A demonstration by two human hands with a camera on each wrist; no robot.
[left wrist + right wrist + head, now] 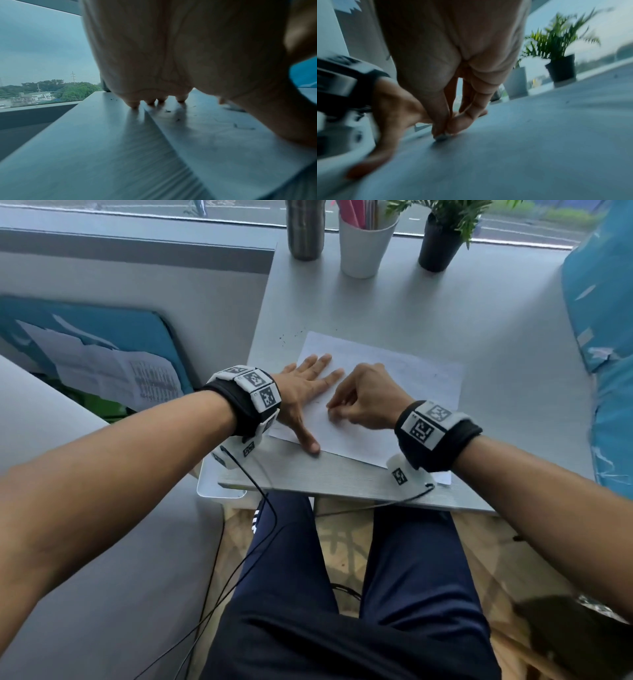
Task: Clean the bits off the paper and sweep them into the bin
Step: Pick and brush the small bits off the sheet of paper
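Note:
A white sheet of paper (394, 378) lies on the grey table (496, 344). My left hand (313, 373) presses flat on the sheet's left part, fingers straight and spread, thumb near the front edge. My right hand (334, 407) is just right of it, fingers curled, thumb and fingertips (444, 129) pressed together at the paper surface; anything held there is too small and blurred to tell. Small dark bits (167, 111) lie on the paper (223, 148) ahead of the left fingertips (133, 104). More specks (282, 338) dot the table beyond the sheet's far left corner.
A steel bottle (306, 231), a white cup of pens (366, 244) and a potted plant (442, 241) stand at the table's far edge. Blue bags (603, 313) lie at the right. A white container rim (221, 491) shows under the table's front left corner.

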